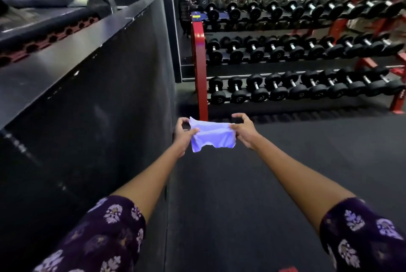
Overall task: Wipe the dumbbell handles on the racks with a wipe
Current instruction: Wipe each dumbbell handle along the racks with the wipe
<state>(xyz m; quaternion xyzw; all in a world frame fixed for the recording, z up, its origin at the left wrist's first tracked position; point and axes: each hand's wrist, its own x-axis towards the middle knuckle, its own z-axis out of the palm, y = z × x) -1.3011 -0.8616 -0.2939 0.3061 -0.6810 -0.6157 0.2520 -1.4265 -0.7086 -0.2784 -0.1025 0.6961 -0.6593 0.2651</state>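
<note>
Between the left hand (183, 133) and right hand (243, 130), a crumpled pale-blue wipe (211, 136) is pinched at both ends. Black round-headed dumbbells with steel handles (254, 87) sit well beyond both hands; the loosely pinched wipe could be dropped during the approach.

Found no legible text, brand, number or sign anywhere. Noted pale round marks on the end faces of the dumbbells (238, 96) across all three tiers of the rack (199, 69), too blurred and too small to make out. Spotted a small yellow patch on the blue plate (198, 16) atop the rack's near left post, with nothing readable on it. Saw bright patches at the far right, in the background, but could not tell them as signs or lettering. Detected only a floral print on the sleeves (360, 234), no words.
</note>
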